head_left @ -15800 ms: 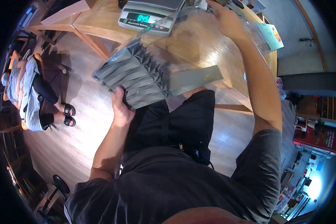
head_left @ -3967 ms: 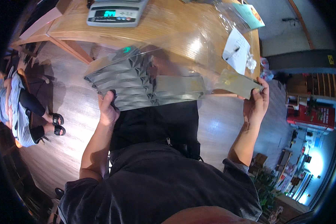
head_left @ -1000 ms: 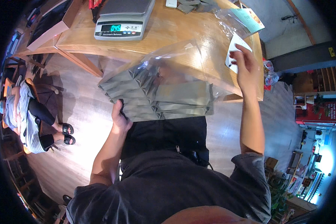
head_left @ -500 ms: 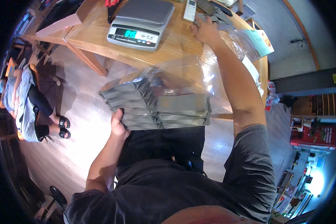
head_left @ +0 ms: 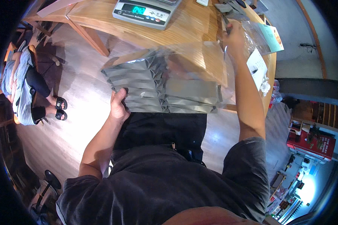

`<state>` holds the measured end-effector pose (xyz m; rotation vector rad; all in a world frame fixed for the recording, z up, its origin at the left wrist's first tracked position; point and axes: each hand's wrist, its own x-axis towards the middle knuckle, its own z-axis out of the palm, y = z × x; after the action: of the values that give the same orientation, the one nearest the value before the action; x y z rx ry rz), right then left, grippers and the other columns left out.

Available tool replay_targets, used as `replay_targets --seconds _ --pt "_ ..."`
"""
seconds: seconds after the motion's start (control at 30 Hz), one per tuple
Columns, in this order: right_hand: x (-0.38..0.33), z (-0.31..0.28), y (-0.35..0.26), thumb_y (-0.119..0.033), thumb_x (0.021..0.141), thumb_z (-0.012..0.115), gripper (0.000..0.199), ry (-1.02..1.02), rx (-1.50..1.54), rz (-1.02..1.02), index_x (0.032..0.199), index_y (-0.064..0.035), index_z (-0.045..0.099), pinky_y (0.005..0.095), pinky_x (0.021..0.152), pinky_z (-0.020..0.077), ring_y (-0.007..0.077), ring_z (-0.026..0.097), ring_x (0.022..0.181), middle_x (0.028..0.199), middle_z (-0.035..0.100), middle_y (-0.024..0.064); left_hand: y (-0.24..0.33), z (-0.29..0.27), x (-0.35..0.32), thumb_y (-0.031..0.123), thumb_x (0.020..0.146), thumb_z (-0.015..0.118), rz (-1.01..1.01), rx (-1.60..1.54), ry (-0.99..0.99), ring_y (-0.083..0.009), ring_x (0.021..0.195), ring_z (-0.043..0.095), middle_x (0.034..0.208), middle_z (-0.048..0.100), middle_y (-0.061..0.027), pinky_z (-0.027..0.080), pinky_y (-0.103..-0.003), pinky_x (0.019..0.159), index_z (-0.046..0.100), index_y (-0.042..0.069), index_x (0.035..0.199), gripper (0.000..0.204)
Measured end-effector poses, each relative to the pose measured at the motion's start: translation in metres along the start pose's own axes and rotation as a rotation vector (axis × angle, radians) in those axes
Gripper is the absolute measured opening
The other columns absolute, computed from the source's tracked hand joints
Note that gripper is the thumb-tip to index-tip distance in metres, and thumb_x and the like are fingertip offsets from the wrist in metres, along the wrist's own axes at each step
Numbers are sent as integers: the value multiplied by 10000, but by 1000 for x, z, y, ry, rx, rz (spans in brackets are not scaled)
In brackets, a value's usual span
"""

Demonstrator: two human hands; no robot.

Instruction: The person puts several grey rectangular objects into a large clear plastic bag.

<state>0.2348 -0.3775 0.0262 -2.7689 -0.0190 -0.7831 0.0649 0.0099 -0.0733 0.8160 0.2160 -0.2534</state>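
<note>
My left hand (head_left: 119, 107) grips the near left edge of a clear plastic bag (head_left: 184, 62) filled with a stack of grey folded pieces (head_left: 154, 88), held over my lap at the table's front edge. My right hand (head_left: 233, 33) is stretched out over the wooden table (head_left: 191, 26) and pinches a thin grey piece (head_left: 225, 22) near a loose pile of similar grey pieces (head_left: 229, 6). The bag's open upper flap lies against the table edge.
A digital scale (head_left: 146, 11) with a lit green display stands on the table at the back. Small clear bags with white paper slips (head_left: 257, 67) lie at the right edge. Another person sits on a chair (head_left: 24, 84) at the far left.
My right hand has drawn back a little from the far pile and now holds a grey piece. My left hand keeps the bag of stacked pieces in nearly the same place.
</note>
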Motion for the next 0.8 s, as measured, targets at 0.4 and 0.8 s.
replay_targets --seconds 0.4,0.8 --pt "-205 -199 12 -55 864 600 493 453 1133 668 1321 -35 415 368 825 512 229 600 1014 1156 587 127 -3 7 -6 434 801 660 80 85 -74 -264 1140 542 1245 555 -124 424 -401 992 417 13 1329 718" --pt "-241 -225 -54 -52 788 690 559 87 1110 777 1283 19 441 281 729 553 210 658 864 1044 618 142 -8 6 -5 362 778 699 29 97 -210 -248 1180 497 1278 513 -119 394 -379 1008 369 3 1356 756"
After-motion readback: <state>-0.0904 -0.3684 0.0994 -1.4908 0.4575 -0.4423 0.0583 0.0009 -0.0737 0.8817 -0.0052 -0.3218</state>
